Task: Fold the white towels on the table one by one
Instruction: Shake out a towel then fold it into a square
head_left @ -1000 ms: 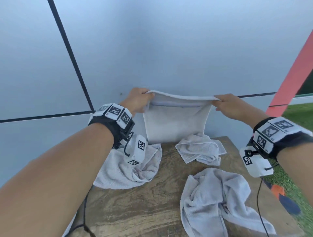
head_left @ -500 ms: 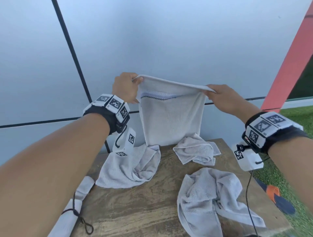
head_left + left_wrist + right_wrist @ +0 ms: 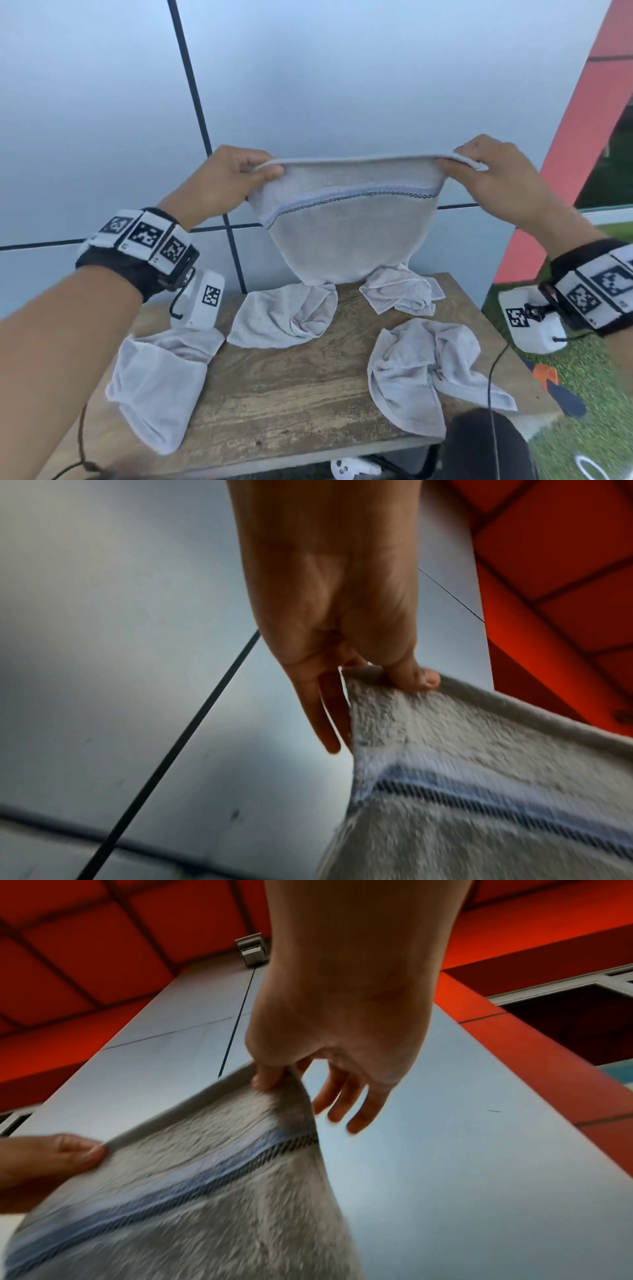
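A white towel with a blue woven stripe point(image 3: 349, 222) hangs in the air above the far edge of the wooden table point(image 3: 291, 387). My left hand point(image 3: 239, 178) pinches its top left corner between thumb and fingers point(image 3: 414, 677). My right hand point(image 3: 479, 168) pinches the top right corner point(image 3: 270, 1080), with its other fingers spread loose. The top hem is stretched taut between both hands. The towel point(image 3: 205, 1191) bulges toward me, and its lower edge hangs just over the table's back.
Several crumpled white towels lie on the table: one at the left edge point(image 3: 161, 383), one at the back middle point(image 3: 284, 318), a small one at the back right point(image 3: 404, 291), a large one at the right point(image 3: 424, 370). A grey panelled wall point(image 3: 308, 85) stands behind; grass lies to the right.
My hands have moved apart and pulled the towel's top hem taut and wider. The towel swung toward me, now showing its striped face. The view dropped lower over the table.
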